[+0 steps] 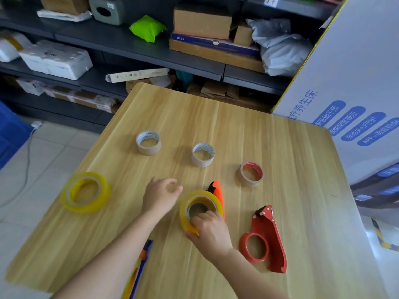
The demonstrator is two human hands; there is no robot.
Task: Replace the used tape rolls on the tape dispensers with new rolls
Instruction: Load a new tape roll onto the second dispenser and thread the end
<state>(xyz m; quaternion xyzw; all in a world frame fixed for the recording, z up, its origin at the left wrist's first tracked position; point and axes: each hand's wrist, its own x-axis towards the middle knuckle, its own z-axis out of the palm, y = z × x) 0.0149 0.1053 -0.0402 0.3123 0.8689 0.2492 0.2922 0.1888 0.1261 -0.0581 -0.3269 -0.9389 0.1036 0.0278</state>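
My right hand (210, 233) grips a full yellow tape roll (201, 207) that sits on an orange dispenser (218, 192) in the middle of the wooden table (291, 147). My left hand (160, 194) hovers just left of that roll, fingers apart and holding nothing. A second full yellow roll (85, 192) lies flat at the table's left edge. An empty red dispenser (264, 239) lies to the right of my right hand. Three nearly used-up rolls stand further back: two with white cores (149, 143) (203, 154) and one with a red core (251, 174).
A blue and orange object (138, 270) lies partly under my left forearm at the near edge. Dark shelves (133, 46) with boxes and parcels stand behind the table. A large white printed carton (349, 87) leans at the right.
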